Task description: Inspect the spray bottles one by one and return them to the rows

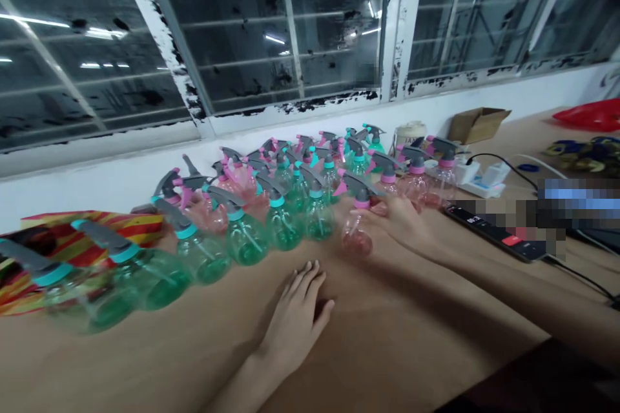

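My left hand (pixel 298 310) lies palm down on the table, fingers stretched out, with nothing in it. My right hand (pixel 404 219) reaches in from the right and is closed around a pink spray bottle (pixel 357 235) from behind; motion blur and the bottle partly hide its fingers. This bottle has a grey and pink trigger head and stands at the right end of the front row. To its left stand several green spray bottles, the nearest being one green spray bottle (pixel 318 218) with a turquoise collar. More pink spray bottles (pixel 415 184) stand behind my right hand.
Behind the front row, many more pink and green bottles crowd against the wall. A striped red and yellow bag (pixel 140 227) lies at left. On the right are a phone (pixel 494 232), a white power strip (pixel 479 187) with cables, a cardboard box (pixel 478 126) and a red bag (pixel 588 116).
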{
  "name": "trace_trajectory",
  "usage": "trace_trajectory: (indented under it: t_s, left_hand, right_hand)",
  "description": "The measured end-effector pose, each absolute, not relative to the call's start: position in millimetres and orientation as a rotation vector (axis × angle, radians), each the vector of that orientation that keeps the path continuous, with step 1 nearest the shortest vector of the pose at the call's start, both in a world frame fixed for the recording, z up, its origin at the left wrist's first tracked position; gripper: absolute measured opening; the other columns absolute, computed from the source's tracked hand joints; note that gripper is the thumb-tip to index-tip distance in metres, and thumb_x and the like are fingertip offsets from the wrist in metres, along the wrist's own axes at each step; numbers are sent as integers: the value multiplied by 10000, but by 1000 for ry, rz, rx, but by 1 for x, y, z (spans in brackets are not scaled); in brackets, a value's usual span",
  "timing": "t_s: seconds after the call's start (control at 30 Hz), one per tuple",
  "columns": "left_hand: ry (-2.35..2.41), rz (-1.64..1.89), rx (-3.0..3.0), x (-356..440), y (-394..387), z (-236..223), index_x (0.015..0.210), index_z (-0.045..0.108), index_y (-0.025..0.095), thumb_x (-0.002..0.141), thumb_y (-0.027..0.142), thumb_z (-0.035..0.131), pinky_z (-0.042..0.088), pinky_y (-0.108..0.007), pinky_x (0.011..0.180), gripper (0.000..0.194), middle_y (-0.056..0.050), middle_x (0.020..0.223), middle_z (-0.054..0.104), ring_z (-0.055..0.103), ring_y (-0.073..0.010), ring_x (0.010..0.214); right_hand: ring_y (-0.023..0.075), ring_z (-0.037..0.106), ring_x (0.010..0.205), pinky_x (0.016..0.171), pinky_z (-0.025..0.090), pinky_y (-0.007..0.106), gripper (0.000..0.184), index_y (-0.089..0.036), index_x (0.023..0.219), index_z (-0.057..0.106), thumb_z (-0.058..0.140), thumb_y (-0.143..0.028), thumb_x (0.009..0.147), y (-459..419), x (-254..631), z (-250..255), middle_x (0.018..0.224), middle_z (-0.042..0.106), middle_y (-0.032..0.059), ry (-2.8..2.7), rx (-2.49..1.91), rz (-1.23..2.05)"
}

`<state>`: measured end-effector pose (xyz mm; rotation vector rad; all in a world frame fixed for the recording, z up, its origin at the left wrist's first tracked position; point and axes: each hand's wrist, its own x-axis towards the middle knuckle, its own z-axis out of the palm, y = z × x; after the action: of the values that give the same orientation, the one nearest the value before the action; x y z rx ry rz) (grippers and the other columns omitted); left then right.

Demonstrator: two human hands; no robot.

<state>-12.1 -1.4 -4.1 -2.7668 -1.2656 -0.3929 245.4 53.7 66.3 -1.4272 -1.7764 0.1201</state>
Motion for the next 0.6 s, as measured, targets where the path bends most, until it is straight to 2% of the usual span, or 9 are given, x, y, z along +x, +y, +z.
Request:
trace_trajectory:
  t_s: [0.1,0.23,0.47,0.6]
  left_hand:
    - [-1230,-423,-2742,-15,0,-7,1314,454,134,960,339,447,378,-475,1052,409,-124,1419,454,428,-261,1301]
    - [-1202,-481,-2682,-19,2,-12,1351,412,171,957,377,450,414,-459,1028,445,-97,1412,468,462,-257,1276]
    - [-1231,-517,-2623,-21,1,-17,1456,257,203,955,416,437,414,-435,1031,572,-75,1417,466,478,-250,1264]
    - [-1228,-487,-2598,-20,2,-16,1481,200,203,952,404,437,439,-428,1010,613,-70,1420,462,491,-251,1252]
  right_hand:
    - [244,624,718,633,435,336,266,-156,829,623,590,-419,826,70,248,67,787,675,97,-1774,-1452,59]
    - [210,590,645,580,410,304,259,-164,805,619,578,-417,843,84,250,63,717,652,68,-1764,-1477,38]
    - [188,553,559,539,371,292,321,-156,920,639,583,-461,837,101,252,57,661,635,43,-1735,-1529,24]
    - [217,575,569,521,346,297,397,-139,1016,635,582,-488,834,107,249,60,660,653,61,-1729,-1569,14]
